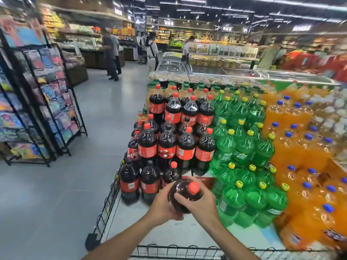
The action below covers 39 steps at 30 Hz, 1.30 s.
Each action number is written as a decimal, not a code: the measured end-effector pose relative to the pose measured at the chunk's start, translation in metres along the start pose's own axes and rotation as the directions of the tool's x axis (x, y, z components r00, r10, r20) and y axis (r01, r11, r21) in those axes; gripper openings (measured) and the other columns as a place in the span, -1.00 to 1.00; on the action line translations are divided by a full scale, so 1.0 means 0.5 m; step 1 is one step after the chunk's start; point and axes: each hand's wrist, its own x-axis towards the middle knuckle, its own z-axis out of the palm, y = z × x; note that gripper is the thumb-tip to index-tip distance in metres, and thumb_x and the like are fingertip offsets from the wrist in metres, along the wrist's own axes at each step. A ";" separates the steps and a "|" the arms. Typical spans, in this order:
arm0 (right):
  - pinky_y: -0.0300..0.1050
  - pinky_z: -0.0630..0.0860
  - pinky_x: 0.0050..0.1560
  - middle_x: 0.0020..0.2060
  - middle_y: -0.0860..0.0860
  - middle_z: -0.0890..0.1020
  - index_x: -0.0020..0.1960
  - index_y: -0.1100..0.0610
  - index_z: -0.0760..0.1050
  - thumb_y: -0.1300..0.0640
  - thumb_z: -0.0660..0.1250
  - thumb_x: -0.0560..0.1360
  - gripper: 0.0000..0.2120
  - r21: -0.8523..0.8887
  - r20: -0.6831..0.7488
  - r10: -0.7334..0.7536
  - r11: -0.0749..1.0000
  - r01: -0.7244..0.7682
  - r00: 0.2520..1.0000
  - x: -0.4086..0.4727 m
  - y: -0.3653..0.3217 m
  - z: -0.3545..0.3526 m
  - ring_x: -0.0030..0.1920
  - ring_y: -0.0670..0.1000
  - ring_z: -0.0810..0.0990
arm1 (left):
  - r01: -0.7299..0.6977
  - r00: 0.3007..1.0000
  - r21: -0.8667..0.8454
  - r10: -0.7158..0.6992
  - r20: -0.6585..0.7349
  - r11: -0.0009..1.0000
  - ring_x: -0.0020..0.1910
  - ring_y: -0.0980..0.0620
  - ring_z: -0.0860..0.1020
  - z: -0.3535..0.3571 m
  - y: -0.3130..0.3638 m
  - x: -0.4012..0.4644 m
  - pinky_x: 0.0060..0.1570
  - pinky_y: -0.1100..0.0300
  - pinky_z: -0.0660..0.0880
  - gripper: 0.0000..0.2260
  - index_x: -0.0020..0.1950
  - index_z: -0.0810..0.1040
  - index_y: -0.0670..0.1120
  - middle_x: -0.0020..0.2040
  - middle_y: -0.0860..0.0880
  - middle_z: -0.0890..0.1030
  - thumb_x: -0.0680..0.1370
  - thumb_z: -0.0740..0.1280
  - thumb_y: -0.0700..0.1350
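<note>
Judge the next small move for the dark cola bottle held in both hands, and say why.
Probably lower the dark red-capped plastic cola bottle upright onto the white shelf, right of the front row of cola bottles: the left hand and right hand grip it over the bare gap there.

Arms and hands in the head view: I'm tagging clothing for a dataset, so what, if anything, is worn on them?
Nothing worn shows. The left arm and right arm are bare, with no sleeves, from the picture's bottom edge to the wrists. The left hand and right hand wear no gloves; no watch, bracelet or ring is visible.
</note>
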 end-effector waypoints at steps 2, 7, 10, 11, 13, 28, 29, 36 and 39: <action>-0.36 0.53 0.19 0.11 -0.22 0.71 0.25 -0.14 0.62 0.01 0.71 0.21 -0.36 -0.010 -0.005 0.021 1.000 -0.021 1.000 0.028 0.024 -0.009 0.14 -0.26 0.65 | 0.032 0.999 -0.001 -0.032 0.012 0.999 0.22 0.18 0.59 0.020 -0.022 0.034 0.15 0.17 0.57 -0.08 0.38 0.44 0.12 0.22 0.17 0.63 0.08 0.65 -0.28; -0.52 0.47 0.09 0.06 -0.35 0.69 0.22 -0.17 0.62 0.10 0.73 0.20 -0.36 -0.023 0.000 0.032 0.999 -0.032 0.999 0.112 0.095 -0.034 0.11 -0.35 0.63 | 0.185 0.982 -0.121 -0.187 -0.006 0.975 0.10 0.23 0.63 0.081 -0.069 0.119 -0.11 0.18 0.64 -0.08 0.35 0.45 0.08 0.16 0.11 0.67 0.09 0.64 -0.44; -0.39 0.53 0.16 0.08 -0.32 0.69 0.20 -0.18 0.63 0.10 0.72 0.20 -0.39 -0.029 0.038 0.037 0.999 -0.036 0.999 0.168 0.145 -0.045 0.13 -0.31 0.63 | 0.290 0.955 -0.179 -0.296 -0.006 0.940 0.04 0.21 0.65 0.119 -0.106 0.171 -0.13 0.31 0.60 -0.20 0.29 0.48 0.02 0.14 0.06 0.66 0.14 0.64 -0.43; -0.36 0.53 0.18 0.08 -0.31 0.69 0.20 -0.19 0.62 0.07 0.72 0.20 -0.39 -0.033 0.045 0.044 0.999 -0.043 0.998 0.186 0.163 -0.048 0.13 -0.30 0.63 | 0.329 0.943 -0.168 -0.334 -0.001 0.929 0.04 0.20 0.64 0.134 -0.120 0.188 -0.10 0.36 0.57 -0.23 0.26 0.50 0.02 0.12 0.08 0.66 0.14 0.67 -0.35; -0.33 0.54 0.20 0.08 -0.34 0.68 0.19 -0.23 0.61 0.00 0.72 0.17 -0.37 -0.031 0.043 0.074 0.997 -0.073 0.996 0.220 0.199 -0.053 0.13 -0.32 0.63 | 0.396 0.914 -0.183 -0.405 -0.012 0.900 0.10 0.08 0.64 0.159 -0.158 0.223 -0.05 0.32 0.58 -0.20 0.24 0.53 -0.04 0.09 0.05 0.68 0.04 0.70 -0.24; -0.01 0.56 0.32 0.21 -0.18 0.66 0.30 -0.16 0.57 -0.19 0.71 0.08 -0.19 -0.114 0.127 0.247 0.966 -0.233 0.961 0.364 0.439 -0.012 0.23 -0.18 0.63 | 0.646 0.595 -0.638 -0.800 0.077 0.419 -0.05 -0.21 0.55 0.270 -0.253 0.344 -0.21 -0.16 0.56 -0.75 0.07 0.57 -0.22 -0.05 -0.23 0.62 0.65 0.21 -0.06; -0.06 0.55 0.32 0.22 -0.20 0.65 0.30 -0.17 0.57 -0.19 0.70 0.09 -0.19 -0.108 0.128 0.251 0.965 -0.238 0.959 0.371 0.447 -0.008 0.23 -0.20 0.62 | 0.630 0.559 -0.692 -0.824 0.090 0.352 -0.05 -0.21 0.56 0.269 -0.262 0.351 -0.29 -0.16 0.60 -0.77 0.09 0.57 -0.23 -0.06 -0.24 0.64 0.66 0.21 -0.10; -0.07 0.59 0.22 0.12 -0.19 0.69 0.35 -0.13 0.46 -0.32 0.65 0.12 -0.14 -0.098 0.171 0.325 0.945 -0.312 0.930 0.444 0.470 0.020 0.15 -0.20 0.65 | 0.684 0.638 -0.462 -0.770 0.005 0.564 -0.01 -0.04 0.68 0.267 -0.307 0.377 -0.01 -0.02 0.65 -0.57 0.16 0.60 -0.15 0.01 -0.10 0.71 0.33 0.59 -0.22; -0.15 0.62 0.14 0.05 -0.16 0.71 0.26 -0.04 0.51 -0.28 0.70 0.09 -0.17 -0.096 0.188 0.404 0.915 -0.392 0.895 0.466 0.482 0.026 0.08 -0.19 0.68 | 0.678 0.669 -0.394 -0.743 -0.018 0.620 0.05 0.00 0.69 0.263 -0.327 0.375 0.05 -0.02 0.65 -0.28 0.24 0.58 -0.09 0.12 -0.07 0.69 0.10 0.67 -0.12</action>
